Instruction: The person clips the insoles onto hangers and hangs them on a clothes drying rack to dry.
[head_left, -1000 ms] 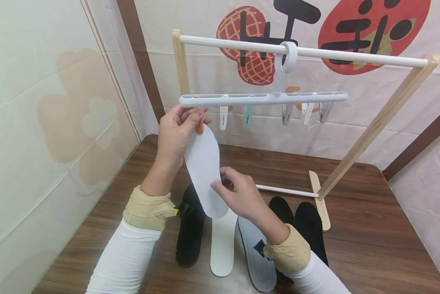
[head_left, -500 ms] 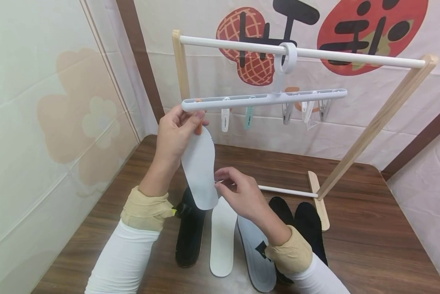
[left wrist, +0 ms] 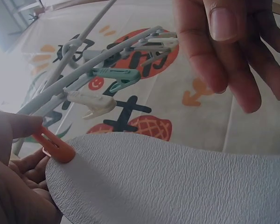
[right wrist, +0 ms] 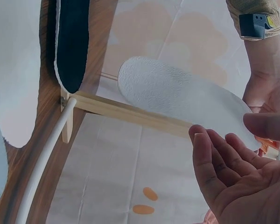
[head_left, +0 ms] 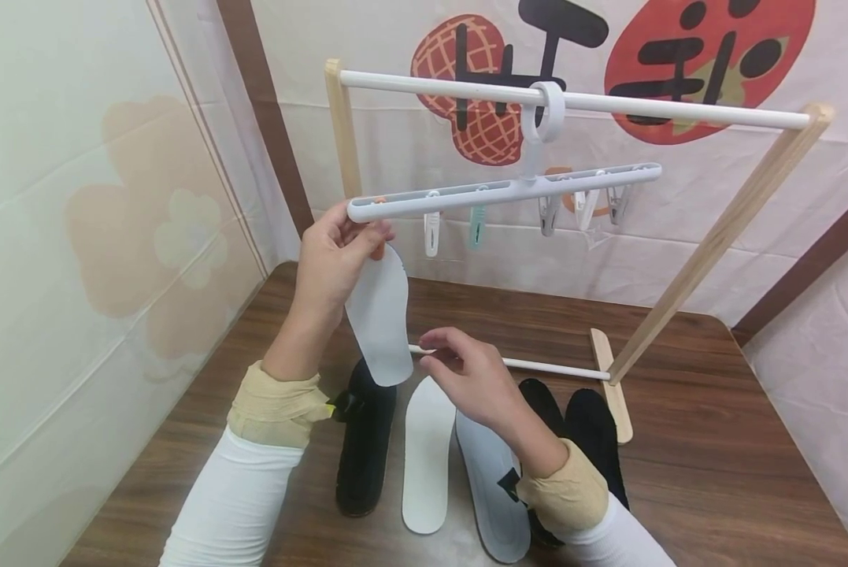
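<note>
In the head view my left hand [head_left: 331, 256] pinches an orange clothespin [left wrist: 59, 150] under the left end of a pale clip hanger [head_left: 459, 201]. That clothespin bites one end of a white shoe insole [head_left: 381, 315], whose other end hangs down over the table. Thumb and fingertips press the clothespin's upper end in the left wrist view. My right hand [head_left: 469, 374] hovers right of the insole, fingers loosely bent and holding nothing; its palm shows in the right wrist view. More clothespins dangle along the hanger: a white one [head_left: 432, 235], a teal one [head_left: 477, 227] and several at the right.
The hanger hooks over the white bar of a wooden-legged rack [head_left: 714, 248] on a brown table [head_left: 721, 457]. Below my hands lie a black insole [head_left: 363, 465], a white insole [head_left: 425, 472], a grey insole [head_left: 498, 504] and black insoles [head_left: 594, 425] at right.
My right hand has let go of the insole's lower end. The insole has swung left and higher in view. The hanger's left end has dipped, its right end risen.
</note>
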A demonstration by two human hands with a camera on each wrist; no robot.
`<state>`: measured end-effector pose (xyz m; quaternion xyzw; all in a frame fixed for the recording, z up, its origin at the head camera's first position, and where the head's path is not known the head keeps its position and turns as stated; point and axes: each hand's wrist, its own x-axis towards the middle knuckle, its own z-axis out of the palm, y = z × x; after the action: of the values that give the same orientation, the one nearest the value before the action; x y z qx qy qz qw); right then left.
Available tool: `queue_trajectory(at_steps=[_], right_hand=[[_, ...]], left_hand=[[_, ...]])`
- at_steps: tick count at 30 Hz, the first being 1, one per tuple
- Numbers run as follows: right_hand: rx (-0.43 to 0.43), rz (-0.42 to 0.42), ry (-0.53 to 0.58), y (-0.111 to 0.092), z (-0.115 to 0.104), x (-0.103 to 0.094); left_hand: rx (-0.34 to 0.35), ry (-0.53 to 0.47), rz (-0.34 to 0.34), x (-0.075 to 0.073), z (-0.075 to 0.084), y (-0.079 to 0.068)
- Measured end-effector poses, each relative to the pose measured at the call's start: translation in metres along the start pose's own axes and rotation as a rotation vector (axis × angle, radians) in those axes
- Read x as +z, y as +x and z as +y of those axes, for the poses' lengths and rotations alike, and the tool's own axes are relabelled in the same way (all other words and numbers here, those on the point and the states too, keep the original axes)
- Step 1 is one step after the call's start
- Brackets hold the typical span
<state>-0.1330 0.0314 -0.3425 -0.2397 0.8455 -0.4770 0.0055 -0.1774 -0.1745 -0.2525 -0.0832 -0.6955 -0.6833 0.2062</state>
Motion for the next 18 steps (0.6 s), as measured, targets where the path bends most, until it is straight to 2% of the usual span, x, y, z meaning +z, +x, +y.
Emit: queue_trajectory(at_steps=[18], right_hand=[[0.103,-0.015,-0.029,-0.013,0.017,-0.015]], left_hand=[[-0.032,-0.055,-0.030,0.000,-0.006,0.004]])
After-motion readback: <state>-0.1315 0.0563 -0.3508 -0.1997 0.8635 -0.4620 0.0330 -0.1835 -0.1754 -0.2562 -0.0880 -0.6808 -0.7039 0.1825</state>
